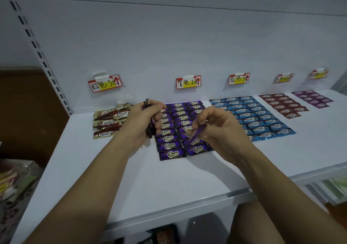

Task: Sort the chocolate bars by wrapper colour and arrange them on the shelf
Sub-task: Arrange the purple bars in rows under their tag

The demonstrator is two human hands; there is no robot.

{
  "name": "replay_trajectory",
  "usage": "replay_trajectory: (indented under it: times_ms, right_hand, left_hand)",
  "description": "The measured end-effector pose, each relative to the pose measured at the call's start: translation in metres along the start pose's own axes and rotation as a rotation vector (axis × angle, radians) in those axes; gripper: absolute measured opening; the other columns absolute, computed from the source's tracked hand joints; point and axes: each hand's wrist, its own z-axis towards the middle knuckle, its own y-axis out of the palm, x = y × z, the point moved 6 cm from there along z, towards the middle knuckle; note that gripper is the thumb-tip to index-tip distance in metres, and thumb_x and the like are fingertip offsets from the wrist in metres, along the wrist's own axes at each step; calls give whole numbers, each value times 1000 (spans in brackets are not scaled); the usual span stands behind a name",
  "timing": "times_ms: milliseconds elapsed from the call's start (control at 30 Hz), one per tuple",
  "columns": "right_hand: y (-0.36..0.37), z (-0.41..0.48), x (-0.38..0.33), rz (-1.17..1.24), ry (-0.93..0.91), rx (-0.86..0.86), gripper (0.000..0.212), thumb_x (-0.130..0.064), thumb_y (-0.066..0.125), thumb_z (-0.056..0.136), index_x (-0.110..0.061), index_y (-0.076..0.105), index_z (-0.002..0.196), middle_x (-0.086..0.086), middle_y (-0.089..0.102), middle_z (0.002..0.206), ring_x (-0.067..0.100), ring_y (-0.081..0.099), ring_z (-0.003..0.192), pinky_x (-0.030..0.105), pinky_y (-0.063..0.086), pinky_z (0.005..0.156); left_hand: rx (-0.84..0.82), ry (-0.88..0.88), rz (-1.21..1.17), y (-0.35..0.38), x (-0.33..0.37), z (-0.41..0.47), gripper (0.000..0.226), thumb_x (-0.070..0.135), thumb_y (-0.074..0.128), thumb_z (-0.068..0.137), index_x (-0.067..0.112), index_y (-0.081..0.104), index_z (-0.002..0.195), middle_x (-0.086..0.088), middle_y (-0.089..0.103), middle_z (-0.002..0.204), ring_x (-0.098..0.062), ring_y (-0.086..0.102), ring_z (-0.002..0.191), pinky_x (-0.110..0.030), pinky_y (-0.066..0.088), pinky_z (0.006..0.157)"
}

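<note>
1. Shelf (pixel 169 178): white board in front of the person, backed by a white panel. Five groups of chocolate bars lie on it, side by side from left to right.
2. Left hand (pixel 142 120): held above the shelf, between the gold group and the purple group. Fingers and thumb are curled tight around a small stack of purple bars (pixel 150 129), which stands on edge with one end poking up past the knuckles.
3. Right hand (pixel 217 129): held over the near right part of the purple group, apart from the other hand. Thumb and fingertips pinch a single purple bar (pixel 196 134), which is tilted with its lower end toward the rows beneath.
4. Purple rows (pixel 171 154): flat, logo up, in tidy columns, bar touching bar; partly hidden behind both hands.
5. Gold-and-brown bars (pixel 108 123): loose, overlapping pile at the left end.
6. Blue bars (pixel 262 120): neat columns just right of the purple rows.
7. Dark red bars (pixel 283 105) and violet-pink bars (pixel 311 97): two smaller groups farther right, near the back panel.
8. Price labels (pixel 188 82): five red-framed handwritten cards on the back panel, one behind each group.
9. Slotted upright (pixel 37 50): runs up the left edge of the panel.
</note>
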Motion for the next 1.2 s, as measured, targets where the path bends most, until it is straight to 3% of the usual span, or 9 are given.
replay_trajectory:
  times_ms: [200, 300, 467, 567, 800, 900, 1000, 1133, 1200]
  right_hand:
    - [3, 6, -5, -142, -175, 119, 46, 30, 61, 71, -15, 71, 67, 7, 72, 81, 18, 70, 86, 28, 58, 72]
    - [2, 7, -6, -353, -253, 128, 50, 32, 60, 72, -16, 73, 67, 1, 71, 77, 14, 67, 83, 25, 55, 74]
    - [-3, 3, -4, -530, -300, 143, 39, 25, 61, 76, -13, 72, 72, 5, 69, 81, 13, 66, 83, 27, 57, 74]
    - [1, 0, -7, -658, -361, 135, 46, 23, 64, 73, -22, 72, 82, -4, 69, 86, 15, 67, 86, 27, 56, 71]
    - [6, -6, -11, -682, -344, 89, 28, 6, 76, 81, -19, 69, 91, 0, 73, 107, 18, 68, 108, 31, 58, 84]
    - [9, -15, -14, -742, -366, 94, 20, -2, 79, 83, -15, 67, 91, -4, 74, 96, 14, 71, 93, 28, 57, 82]
    - [25, -26, -12, -1056, -513, -32, 15, -8, 78, 85, -14, 75, 99, -7, 68, 93, 7, 64, 85, 19, 50, 76]
    - [33, -33, 16, -1272, -553, -192, 13, -16, 78, 85, -16, 76, 98, -5, 70, 93, 11, 60, 86, 25, 50, 79]
    - [33, -37, 30, -1271, -534, -233, 10, -19, 81, 83, -17, 77, 92, -7, 71, 90, 11, 61, 84, 30, 53, 75]
  left_hand:
    - [-273, -194, 205, 20, -14, -20, 20, 21, 61, 99, 3, 63, 109, -16, 71, 89, -13, 39, 43, -22, 36, 39]
    - [-316, -154, 217, 23, -9, -22, 14, 10, 64, 95, 0, 62, 104, -15, 67, 80, -12, 37, 41, -22, 34, 39]
    - [-331, -131, 219, 16, -3, -20, 28, 33, 69, 87, 8, 61, 98, -18, 70, 84, -12, 34, 41, -22, 34, 41]
    - [-325, -106, 322, 17, -5, -19, 13, 15, 70, 92, 10, 59, 91, -16, 70, 80, -11, 37, 40, -24, 36, 42]
    - [-355, -129, 342, 18, -10, -16, 15, 20, 61, 99, 6, 63, 94, -9, 57, 66, -12, 37, 41, -22, 35, 40]
    - [-196, -104, 210, 11, -8, -8, 25, 32, 61, 98, 8, 64, 93, 0, 39, 58, -10, 33, 42, -21, 32, 39]
    - [-91, -150, -70, 3, -8, 0, 24, 37, 69, 86, 14, 59, 85, 4, 33, 60, -6, 32, 42, -19, 32, 38]
    - [-49, -274, -553, 2, -18, 5, 9, 13, 65, 92, 10, 58, 96, 2, 44, 67, -8, 44, 52, -21, 46, 49]
    - [-19, -297, -786, 4, -21, 4, 17, 0, 55, 90, 4, 57, 106, -5, 49, 72, -14, 48, 59, -27, 53, 69]
